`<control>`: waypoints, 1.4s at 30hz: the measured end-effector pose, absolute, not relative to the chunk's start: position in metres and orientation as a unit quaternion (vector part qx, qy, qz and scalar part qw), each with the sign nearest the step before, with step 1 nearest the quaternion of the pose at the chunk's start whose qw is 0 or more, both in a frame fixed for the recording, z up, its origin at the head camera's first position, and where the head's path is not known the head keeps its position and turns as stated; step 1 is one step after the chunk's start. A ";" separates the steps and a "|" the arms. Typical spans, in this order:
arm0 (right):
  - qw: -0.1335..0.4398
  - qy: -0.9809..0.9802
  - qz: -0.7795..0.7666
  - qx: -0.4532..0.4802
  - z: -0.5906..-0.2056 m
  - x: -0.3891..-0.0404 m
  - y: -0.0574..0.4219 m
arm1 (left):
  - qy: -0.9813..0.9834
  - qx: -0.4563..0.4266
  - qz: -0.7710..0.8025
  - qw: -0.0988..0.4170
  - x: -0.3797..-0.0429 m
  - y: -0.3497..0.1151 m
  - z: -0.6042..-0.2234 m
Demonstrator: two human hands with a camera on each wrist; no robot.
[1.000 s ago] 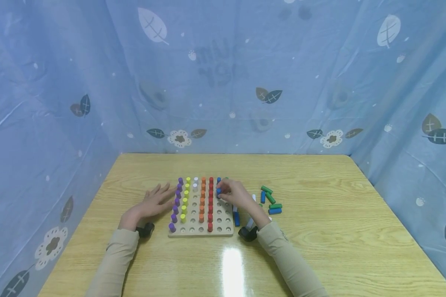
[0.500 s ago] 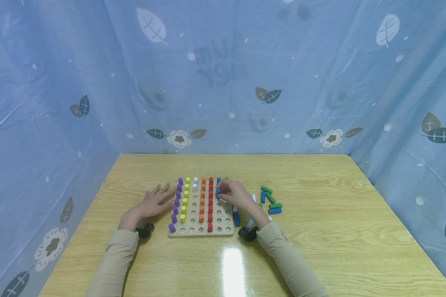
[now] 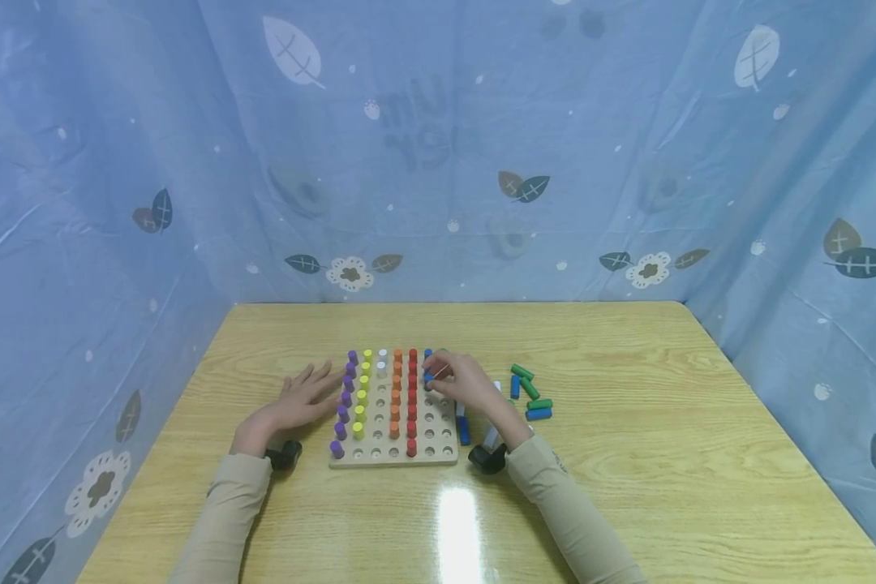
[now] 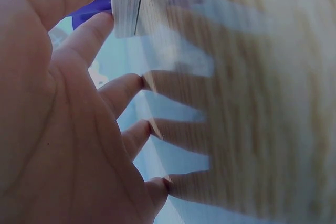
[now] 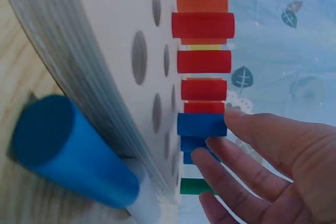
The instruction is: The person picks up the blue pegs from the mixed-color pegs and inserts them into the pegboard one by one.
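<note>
A wooden pegboard (image 3: 401, 463) lies on the table, with columns of purple, yellow, white, orange and red pegs. My right hand (image 3: 469, 384) reaches over its right side. Thumb and index finger pinch a blue peg (image 5: 202, 124) that stands at the board in the blue column. Behind that peg are more blue pegs and a green peg (image 5: 197, 186). My left hand (image 3: 299, 403) rests at the board's left edge with spread fingers. In the left wrist view its fingertips (image 4: 137, 81) touch the tabletop, and thumb and index finger lie by the board's side.
Loose green pegs (image 3: 529, 388) and blue pegs (image 3: 538, 414) lie on the table right of the board. A blue peg (image 5: 79, 153) and a white peg (image 5: 144, 195) lie close against its right edge. A patterned blue curtain (image 3: 438, 162) surrounds the table.
The blue peg in my right hand sits slightly lower at the board, and the fingers have shifted a little around it. My left hand stays in place.
</note>
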State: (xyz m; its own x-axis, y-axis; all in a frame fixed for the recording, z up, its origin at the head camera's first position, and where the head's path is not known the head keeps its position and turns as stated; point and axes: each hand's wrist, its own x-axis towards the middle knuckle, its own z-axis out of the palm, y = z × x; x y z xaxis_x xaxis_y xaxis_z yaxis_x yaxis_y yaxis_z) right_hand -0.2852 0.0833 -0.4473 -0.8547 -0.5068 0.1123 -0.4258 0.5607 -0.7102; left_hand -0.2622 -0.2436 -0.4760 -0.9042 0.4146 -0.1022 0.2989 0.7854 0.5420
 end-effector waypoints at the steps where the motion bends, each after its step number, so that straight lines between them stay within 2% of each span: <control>1: 0.051 0.883 -0.382 -0.267 -0.446 -0.285 0.084 | 0.939 0.190 0.267 0.109 -0.262 -0.244 -0.476; 14: 0.065 0.896 -0.350 -0.268 -0.438 -0.287 0.102 | 0.938 0.187 0.270 0.112 -0.262 -0.246 -0.476; 42: 0.012 0.940 -0.275 -0.202 -0.442 -0.286 0.171 | 0.938 0.198 0.265 0.104 -0.260 -0.244 -0.474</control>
